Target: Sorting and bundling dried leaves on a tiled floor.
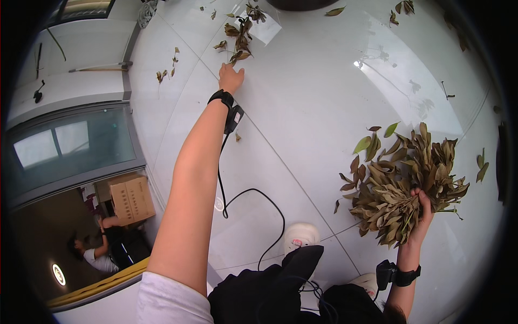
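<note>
My right hand (423,218) is closed around a bunch of dried brown leaves (392,194) at the right. More of the leaf pile lies under and beside it on the tiles, so where the held bunch ends cannot be told. Green leaves (362,144) and loose brown ones lie at the pile's left edge. My left hand (231,79) is stretched far forward, low over the floor, just short of a cluster of withered leaves on stems (242,40). Its thumb is spread apart and nothing shows in it; the fingertips are partly hidden.
White floor tiles (291,121) bear scattered dry leaves (164,76). A black cable (279,210) loops from my left wrist across the floor near my shoes (301,235). At the left are a glass panel (73,141), a cardboard box (131,198) and another person (99,253). A dark round object (301,3) stands ahead.
</note>
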Demonstrator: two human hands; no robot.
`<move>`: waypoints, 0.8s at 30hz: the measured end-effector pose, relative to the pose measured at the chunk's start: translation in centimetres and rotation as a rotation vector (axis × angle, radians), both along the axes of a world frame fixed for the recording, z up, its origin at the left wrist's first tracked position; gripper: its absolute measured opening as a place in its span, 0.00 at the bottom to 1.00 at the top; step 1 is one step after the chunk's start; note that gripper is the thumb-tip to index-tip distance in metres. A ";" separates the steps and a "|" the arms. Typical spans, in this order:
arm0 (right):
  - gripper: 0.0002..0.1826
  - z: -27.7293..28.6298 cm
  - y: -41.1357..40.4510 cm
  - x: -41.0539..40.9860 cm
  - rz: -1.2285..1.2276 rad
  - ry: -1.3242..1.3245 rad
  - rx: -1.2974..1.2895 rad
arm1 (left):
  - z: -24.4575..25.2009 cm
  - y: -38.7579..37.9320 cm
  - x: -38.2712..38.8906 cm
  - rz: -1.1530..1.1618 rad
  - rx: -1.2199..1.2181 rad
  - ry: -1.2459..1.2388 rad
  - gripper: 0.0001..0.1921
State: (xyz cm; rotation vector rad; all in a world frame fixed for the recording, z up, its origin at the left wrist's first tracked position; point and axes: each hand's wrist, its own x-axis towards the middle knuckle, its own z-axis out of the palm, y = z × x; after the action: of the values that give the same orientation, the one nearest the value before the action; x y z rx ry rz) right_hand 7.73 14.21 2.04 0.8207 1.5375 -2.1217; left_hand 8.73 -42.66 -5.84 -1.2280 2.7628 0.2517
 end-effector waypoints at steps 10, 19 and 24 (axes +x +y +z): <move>0.12 0.2 -0.1 -0.7 0.022 0.006 -0.022 | -3.8 -2.5 2.1 -0.028 0.149 0.005 0.26; 0.10 1.6 -0.3 0.1 -0.007 -0.012 -0.090 | -0.2 12.3 3.8 -0.143 0.072 0.120 0.24; 0.13 2.9 1.1 1.0 -0.018 0.011 -0.133 | 2.6 26.0 6.2 -0.316 0.532 0.270 0.18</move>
State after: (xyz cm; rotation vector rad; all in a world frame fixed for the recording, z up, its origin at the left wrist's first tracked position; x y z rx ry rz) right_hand 8.72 15.30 4.95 0.7809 1.3821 -2.2174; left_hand 14.98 -16.64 -3.28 -0.6564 2.7620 1.0990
